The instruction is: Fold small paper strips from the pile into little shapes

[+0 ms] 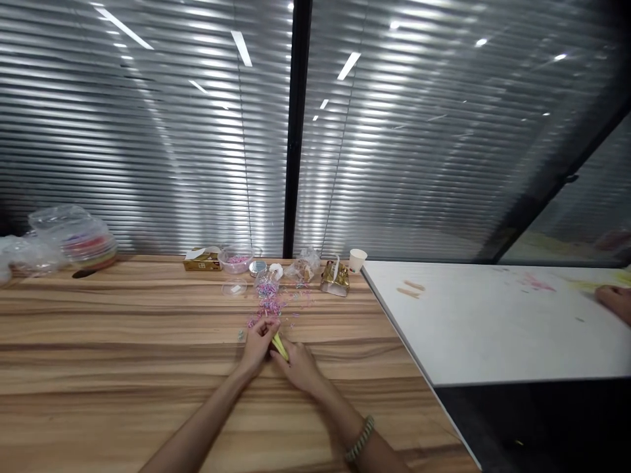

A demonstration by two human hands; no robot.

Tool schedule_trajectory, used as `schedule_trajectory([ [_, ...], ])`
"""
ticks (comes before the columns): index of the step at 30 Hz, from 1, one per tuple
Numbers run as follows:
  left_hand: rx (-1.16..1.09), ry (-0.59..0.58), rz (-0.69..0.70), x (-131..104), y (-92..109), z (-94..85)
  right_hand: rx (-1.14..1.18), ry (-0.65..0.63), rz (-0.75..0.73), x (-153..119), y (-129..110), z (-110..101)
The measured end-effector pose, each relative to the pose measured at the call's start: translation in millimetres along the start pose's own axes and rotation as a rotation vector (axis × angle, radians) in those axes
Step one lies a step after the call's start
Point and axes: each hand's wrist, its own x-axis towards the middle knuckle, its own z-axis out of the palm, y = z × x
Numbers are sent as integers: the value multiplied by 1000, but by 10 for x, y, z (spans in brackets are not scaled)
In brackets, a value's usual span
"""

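Note:
My right hand (pixel 300 365) is wrapped round a slim yellow tool with two long arms, like tweezers (pixel 279 345), which slants up toward my left hand. The fingers of my left hand (pixel 261 336) are pinched together at the tool's upper end; whatever is between them is too small to make out. Just beyond the fingers lies a loose pile of small pink, purple and blue beads (pixel 271 305). Behind it, a clear cup (pixel 267 284) holds more of these beads, and a clear round lid (pixel 234 288) lies to the left.
At the back stand a gold box (pixel 202 260), a clear tub (pixel 236 261) with pink pieces, a crumpled plastic bag (pixel 306 264), a gold packet (pixel 336 278) and a paper cup (pixel 357 260). Stacked plastic items (pixel 81 240) sit far left. Another person's hand (pixel 616 302) rests on the white table (pixel 473 328).

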Motion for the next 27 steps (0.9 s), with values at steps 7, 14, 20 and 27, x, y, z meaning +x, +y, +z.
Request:
schedule_trajectory([
  [7,-37,11,-13,-8,4,-2,-11,-11,-25,12,4,8],
  [14,-29,-6,-19,-15,30,-7,-13,-8,-51,7,0,-35],
  [20,-22,-47,7,-14,31,9,-35,-10,-37,0,27,-25],
  [27,36,-69,40,6,-12,23,-16,-23,-21,-2,45,14],
])
